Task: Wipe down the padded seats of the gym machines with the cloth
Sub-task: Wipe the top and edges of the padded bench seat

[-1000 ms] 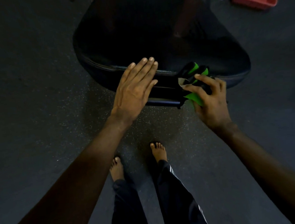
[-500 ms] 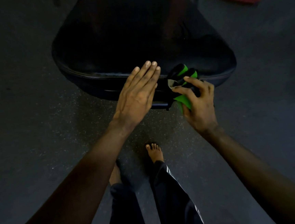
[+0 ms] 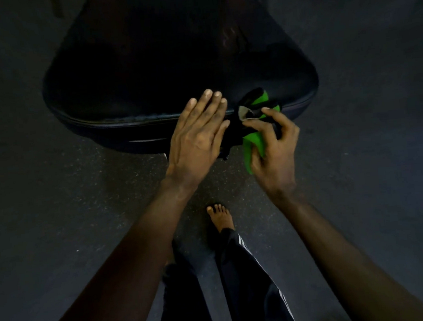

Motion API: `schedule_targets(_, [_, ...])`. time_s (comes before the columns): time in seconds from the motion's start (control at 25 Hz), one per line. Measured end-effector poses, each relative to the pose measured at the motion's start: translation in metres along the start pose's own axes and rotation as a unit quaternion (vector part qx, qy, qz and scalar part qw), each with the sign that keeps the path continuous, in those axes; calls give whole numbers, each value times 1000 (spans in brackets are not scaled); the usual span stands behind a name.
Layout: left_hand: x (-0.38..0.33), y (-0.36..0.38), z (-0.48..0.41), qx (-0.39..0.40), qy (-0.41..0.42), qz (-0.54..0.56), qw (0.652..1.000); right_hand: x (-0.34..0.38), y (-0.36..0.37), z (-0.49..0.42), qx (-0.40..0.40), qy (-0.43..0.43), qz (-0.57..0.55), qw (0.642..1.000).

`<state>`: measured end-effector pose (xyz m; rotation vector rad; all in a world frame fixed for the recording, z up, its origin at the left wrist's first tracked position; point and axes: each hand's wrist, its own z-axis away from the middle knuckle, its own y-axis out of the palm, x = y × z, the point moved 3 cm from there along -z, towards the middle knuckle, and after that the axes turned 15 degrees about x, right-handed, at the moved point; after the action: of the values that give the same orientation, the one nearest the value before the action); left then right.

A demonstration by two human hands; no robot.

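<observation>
Head view gives me the right hand [image 3: 276, 154], its grip curled round the bunched green-and-black cloth [image 3: 253, 141] at the near edge of the padded seat [image 3: 147, 76], the left hand [image 3: 198, 136] flat and holding nothing beside it; I judge the cloth light, soft and floppy, best grasped wadded in the palm.

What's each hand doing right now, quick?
Left hand: open, fingers straight, over the near edge of the padded seat.
Right hand: closed, gripping the green-and-black cloth.
</observation>
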<state>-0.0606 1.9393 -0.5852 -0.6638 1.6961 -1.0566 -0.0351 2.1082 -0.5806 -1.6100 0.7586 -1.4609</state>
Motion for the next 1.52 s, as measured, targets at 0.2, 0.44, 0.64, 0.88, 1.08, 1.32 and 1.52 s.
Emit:
schedule_targets(0.2, [-23,12,-22,15,49,1,999,-58,-44,4,-105,141,-80,981])
schedule_targets(0.44, [-25,21,-20,-13,26,8,1000,-17,-33,-3,-117,128,-179,968])
schedule_targets(0.64, [-26,21,-20,-6,19,24,1000,-4,-24,-9,-94,124,-181,971])
schedule_targets(0.88, [-50,20,-38,55,-36,56,996,-57,-64,-45,-193,239,-209,929])
schedule_targets(1.08, [-67,30,-71,127,13,53,990,-63,-63,-28,-149,236,-125,952])
schedule_targets(1.32, [-65,37,-64,69,34,22,997,-45,-49,-20,-79,221,-210,949])
schedule_targets(1.52, [-67,38,-63,40,30,25,998,-78,-61,-42,-87,210,-214,950])
